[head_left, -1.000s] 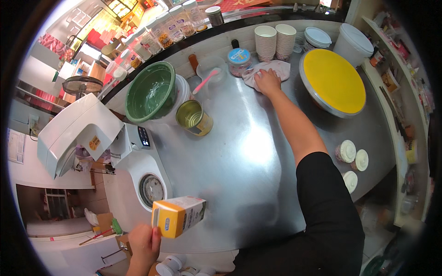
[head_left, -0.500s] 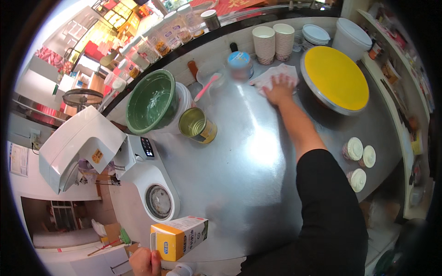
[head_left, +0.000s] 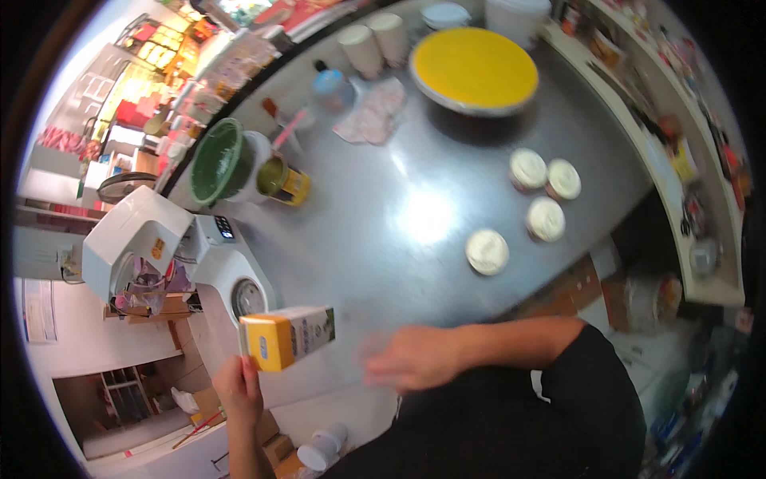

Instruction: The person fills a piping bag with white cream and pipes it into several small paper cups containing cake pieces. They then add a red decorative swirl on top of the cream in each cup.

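— Two hands in view: we gripped the yellow carton [head_left: 287,338] in our left hand [head_left: 237,389], held at the near edge of the steel worktop [head_left: 383,199].

— And our right hand [head_left: 412,358] hovered just beside it, blurred, fingers loosely spread, holding nothing.

A steel counter [head_left: 415,239] is filling most of the view, a bright patch of light glaring off its middle; a long shelf [head_left: 638,152] is running along its right edge; a pale floor [head_left: 144,375] is showing at the lower left, with cardboard boxes [head_left: 271,439] lying on it; bright shop displays [head_left: 152,80] are glowing beyond the counter's far left edge.
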Motion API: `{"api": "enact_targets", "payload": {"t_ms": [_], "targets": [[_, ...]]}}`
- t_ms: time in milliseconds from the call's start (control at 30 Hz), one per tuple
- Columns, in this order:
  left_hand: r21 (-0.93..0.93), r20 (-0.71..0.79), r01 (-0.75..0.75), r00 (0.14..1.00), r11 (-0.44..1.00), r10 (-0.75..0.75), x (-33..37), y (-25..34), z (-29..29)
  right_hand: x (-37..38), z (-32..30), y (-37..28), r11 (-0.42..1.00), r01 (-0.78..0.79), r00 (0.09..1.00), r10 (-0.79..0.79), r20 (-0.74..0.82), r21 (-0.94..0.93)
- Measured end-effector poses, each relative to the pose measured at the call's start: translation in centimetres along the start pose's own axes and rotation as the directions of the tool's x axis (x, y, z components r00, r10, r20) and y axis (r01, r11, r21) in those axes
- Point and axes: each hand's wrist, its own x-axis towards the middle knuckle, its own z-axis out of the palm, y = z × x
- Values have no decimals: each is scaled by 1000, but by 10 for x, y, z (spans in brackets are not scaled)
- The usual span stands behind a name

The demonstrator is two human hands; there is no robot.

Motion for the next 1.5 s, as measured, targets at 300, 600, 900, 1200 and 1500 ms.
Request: {"api": "enact_targets", "payload": {"t_ms": [300, 600, 900, 1200, 1500], "targets": [[-13, -9, -33, 999, 999, 33, -64, 118, 15, -347, 114, 227, 887, -218, -228, 360, -905, 408], [-17, 184, -118, 976, 993, 119, -114, 241, 33, -361, 13, 285, 897, -154, -330, 348, -877, 414], [-36, 256, -618, 754, 786, 605, -98, 359, 64, -368, 4, 296, 934, -207, -167, 259, -951, 291], [-252, 273, -850, 395, 462, 877, -69, 450, 113, -543, 186, 239, 920, -164, -627, 183, -757, 357], [-339, 305, -853, 301, 398, 904, -82, 512, 176, -502, 182, 81, 955, -283, -335, -13, -942, 87]]}}
